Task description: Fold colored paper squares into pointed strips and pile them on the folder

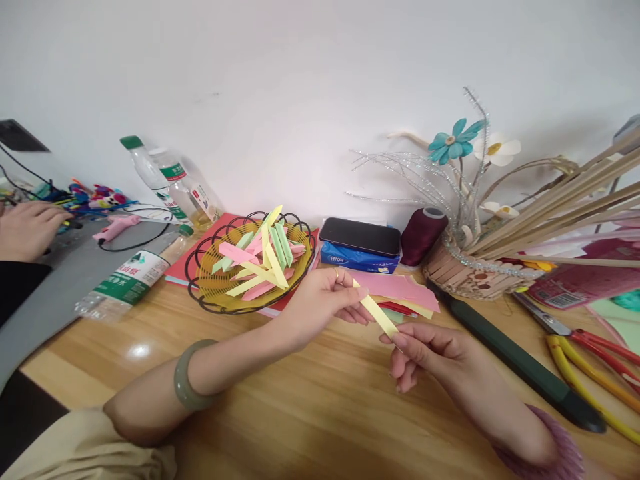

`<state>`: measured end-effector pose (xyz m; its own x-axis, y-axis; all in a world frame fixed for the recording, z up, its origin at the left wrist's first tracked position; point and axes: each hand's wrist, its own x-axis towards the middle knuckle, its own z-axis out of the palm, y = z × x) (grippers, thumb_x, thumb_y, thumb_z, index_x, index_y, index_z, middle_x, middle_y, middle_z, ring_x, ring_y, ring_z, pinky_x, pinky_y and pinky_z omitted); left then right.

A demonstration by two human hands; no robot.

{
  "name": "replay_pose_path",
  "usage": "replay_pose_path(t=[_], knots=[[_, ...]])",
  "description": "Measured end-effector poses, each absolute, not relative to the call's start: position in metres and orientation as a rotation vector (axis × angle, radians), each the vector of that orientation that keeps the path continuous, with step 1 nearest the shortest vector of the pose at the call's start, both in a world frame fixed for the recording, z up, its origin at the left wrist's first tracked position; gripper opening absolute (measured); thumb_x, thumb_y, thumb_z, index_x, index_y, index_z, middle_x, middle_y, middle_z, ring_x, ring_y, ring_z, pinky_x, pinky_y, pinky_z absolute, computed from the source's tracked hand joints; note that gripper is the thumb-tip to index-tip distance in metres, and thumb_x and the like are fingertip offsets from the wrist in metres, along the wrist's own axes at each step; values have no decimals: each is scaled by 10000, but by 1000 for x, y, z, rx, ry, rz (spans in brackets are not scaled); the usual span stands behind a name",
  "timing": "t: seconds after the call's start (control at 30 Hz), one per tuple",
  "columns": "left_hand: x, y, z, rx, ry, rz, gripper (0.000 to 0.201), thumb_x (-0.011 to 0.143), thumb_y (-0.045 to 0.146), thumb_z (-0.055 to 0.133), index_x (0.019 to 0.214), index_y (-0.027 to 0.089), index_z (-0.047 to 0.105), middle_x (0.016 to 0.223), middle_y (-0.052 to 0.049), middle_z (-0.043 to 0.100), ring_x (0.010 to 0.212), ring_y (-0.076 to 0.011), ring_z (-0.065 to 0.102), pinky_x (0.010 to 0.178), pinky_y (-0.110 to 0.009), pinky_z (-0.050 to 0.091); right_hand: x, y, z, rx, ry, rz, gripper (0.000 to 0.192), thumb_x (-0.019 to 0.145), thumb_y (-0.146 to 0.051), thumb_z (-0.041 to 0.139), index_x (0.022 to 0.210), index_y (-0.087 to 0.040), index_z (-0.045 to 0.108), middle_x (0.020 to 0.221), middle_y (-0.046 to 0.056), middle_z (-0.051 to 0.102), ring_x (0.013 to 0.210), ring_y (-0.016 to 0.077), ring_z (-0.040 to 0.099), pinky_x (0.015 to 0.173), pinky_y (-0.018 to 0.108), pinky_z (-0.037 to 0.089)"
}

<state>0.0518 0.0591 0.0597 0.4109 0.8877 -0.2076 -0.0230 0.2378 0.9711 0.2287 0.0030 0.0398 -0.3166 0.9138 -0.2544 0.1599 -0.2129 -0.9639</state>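
Above the pale wood-grain tabletop (300, 413), the left hand (323, 300) and right hand (443, 353) pinch opposite ends of a narrow yellow paper strip (379, 315) between thumb and fingers, so uneven pulling could crease or tear it.

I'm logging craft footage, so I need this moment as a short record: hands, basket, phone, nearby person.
Left hand: holds one end of a yellow paper strip
Right hand: holds the strip's other end
Basket: pink, yellow and green paper pieces inside
Phone: rests on a blue packet, beside a maroon thread spool
Another person's hand: at the far left
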Motion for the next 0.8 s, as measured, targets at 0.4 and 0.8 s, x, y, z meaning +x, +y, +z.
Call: replay_pose_path(t=[0.4, 0.8], knots=[[57, 48, 49, 1208, 914, 749, 269, 611, 353, 744, 618, 98, 658, 610, -42, 653, 586, -127, 588, 587, -224, 473, 226, 0, 40, -1324, -1521, 1470, 425, 756, -572, 542, 613, -174, 583, 581, 16, 609, 492, 107, 567, 505, 238, 485], [19, 63, 97, 1393, 950, 1315, 67, 737, 219, 661, 731, 152, 665, 627, 5, 663, 616, -113, 617, 654, -217, 498, 228, -4, 38, -1318, -1649, 1221, 379, 825, -502, 482, 646, -191, 602, 588, 15, 593, 539, 124, 560, 549, 244, 454]])
